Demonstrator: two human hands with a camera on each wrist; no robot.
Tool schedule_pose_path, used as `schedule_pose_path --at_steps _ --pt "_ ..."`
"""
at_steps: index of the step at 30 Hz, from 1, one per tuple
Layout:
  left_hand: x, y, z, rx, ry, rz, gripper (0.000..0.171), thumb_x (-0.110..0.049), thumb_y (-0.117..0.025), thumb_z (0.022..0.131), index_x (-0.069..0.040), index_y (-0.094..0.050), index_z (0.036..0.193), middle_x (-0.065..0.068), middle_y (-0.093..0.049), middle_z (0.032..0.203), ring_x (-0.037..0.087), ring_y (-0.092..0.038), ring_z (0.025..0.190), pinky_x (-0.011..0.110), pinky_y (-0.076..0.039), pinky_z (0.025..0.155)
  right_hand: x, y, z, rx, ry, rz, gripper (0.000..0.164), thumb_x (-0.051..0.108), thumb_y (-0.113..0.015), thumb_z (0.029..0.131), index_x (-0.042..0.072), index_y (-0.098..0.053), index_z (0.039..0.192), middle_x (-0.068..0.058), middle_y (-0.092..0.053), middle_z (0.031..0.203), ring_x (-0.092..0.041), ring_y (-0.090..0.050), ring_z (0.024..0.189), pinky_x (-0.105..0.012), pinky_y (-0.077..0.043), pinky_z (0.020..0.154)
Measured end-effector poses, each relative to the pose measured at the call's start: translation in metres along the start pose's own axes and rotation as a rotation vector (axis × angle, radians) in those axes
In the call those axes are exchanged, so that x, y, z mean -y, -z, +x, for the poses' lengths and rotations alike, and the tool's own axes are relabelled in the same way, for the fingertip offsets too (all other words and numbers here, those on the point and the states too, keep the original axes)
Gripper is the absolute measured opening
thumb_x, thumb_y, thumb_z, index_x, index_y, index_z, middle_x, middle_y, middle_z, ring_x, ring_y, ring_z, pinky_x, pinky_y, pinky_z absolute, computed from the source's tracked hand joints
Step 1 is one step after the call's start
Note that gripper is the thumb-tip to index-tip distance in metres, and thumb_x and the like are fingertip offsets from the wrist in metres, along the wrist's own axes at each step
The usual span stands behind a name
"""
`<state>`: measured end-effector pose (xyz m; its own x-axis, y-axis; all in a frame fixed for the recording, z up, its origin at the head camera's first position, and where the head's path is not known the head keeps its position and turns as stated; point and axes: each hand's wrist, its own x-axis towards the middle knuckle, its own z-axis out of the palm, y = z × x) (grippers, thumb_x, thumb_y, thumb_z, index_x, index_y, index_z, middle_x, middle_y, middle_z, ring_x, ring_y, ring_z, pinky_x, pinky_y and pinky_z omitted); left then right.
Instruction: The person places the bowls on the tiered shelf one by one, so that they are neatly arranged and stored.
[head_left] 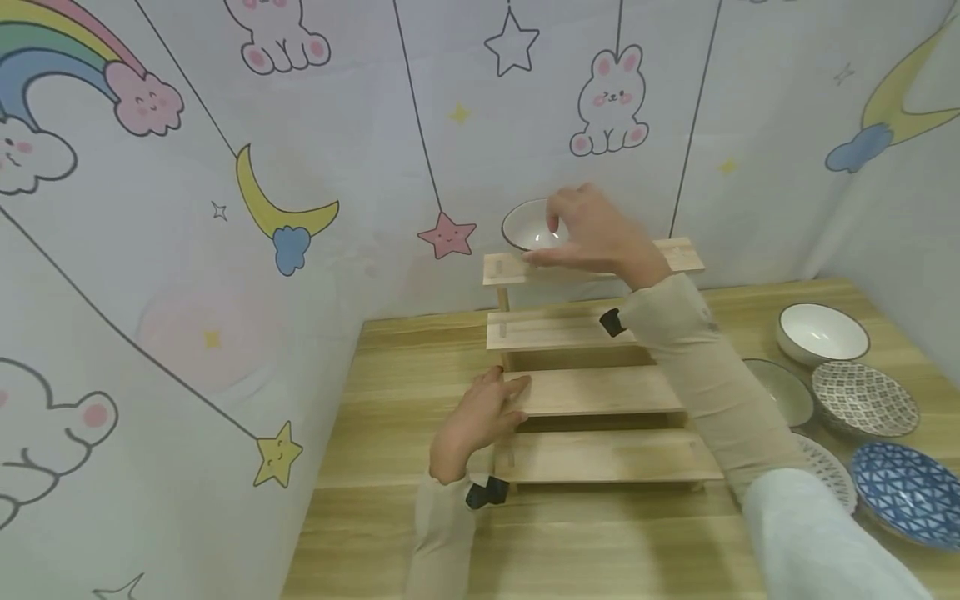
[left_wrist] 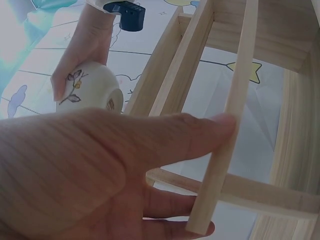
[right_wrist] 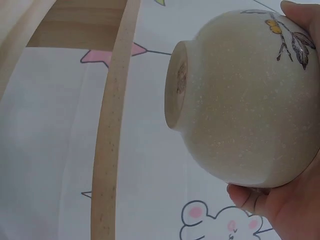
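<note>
A pale wooden shelf with four steps stands at 12 o'clock from me. At its 8 o'clock, my left hand pinches a step's edge. At its 11 o'clock, my right hand grips a round, cream-white china bowl with a dark rim, up by the top step; I can't tell if they touch. The bowl looks light, hard and smooth, so it might slip or chip. Its fat sides seem best to hold, leaving the small foot ring free.

A wood-grain table under a stepped wooden rack (four pale tiers) and, to its right, five bowls.
</note>
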<state>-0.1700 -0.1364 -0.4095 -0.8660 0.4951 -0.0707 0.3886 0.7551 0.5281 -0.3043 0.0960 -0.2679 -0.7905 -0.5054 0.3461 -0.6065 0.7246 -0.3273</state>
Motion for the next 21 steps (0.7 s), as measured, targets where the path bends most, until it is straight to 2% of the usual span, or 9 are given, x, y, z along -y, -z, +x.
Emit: schedule_pose_path --at_steps 3,11,21 --pt "0.0 0.0 -0.001 0.007 0.008 -0.009 0.056 -0.016 -0.069 0.098 -0.006 -0.05 0.15 0.036 -0.031 0.153 0.051 -0.032 0.14 0.059 -0.033 0.112 0.002 -0.007 0.004 0.02 -0.003 0.004 0.06 0.059 -0.076 0.08 0.006 -0.055 0.097 -0.011 -0.058 0.109 -0.036 -0.044 0.109 -0.048 -0.04 0.092" --pt "-0.003 0.0 -0.002 0.013 0.002 -0.015 0.056 -0.017 -0.069 0.098 -0.005 -0.05 0.149 0.035 -0.032 0.154 0.05 -0.033 0.141 0.058 -0.033 0.112 0.001 -0.027 0.009 0.072 -0.024 0.005 0.065 0.064 -0.074 0.079 0.007 -0.055 0.101 -0.011 -0.057 0.114 -0.036 -0.044 0.11 -0.048 -0.042 0.092" --pt "-0.001 0.0 -0.002 -0.003 0.008 0.001 0.055 -0.016 -0.069 0.098 -0.006 -0.051 0.149 0.037 -0.031 0.153 0.051 -0.033 0.141 0.058 -0.034 0.112 0.005 -0.03 0.011 0.08 -0.019 0.009 0.061 0.061 -0.07 0.085 0.006 -0.056 0.106 -0.013 -0.054 0.124 -0.037 -0.043 0.114 -0.05 -0.041 0.096"
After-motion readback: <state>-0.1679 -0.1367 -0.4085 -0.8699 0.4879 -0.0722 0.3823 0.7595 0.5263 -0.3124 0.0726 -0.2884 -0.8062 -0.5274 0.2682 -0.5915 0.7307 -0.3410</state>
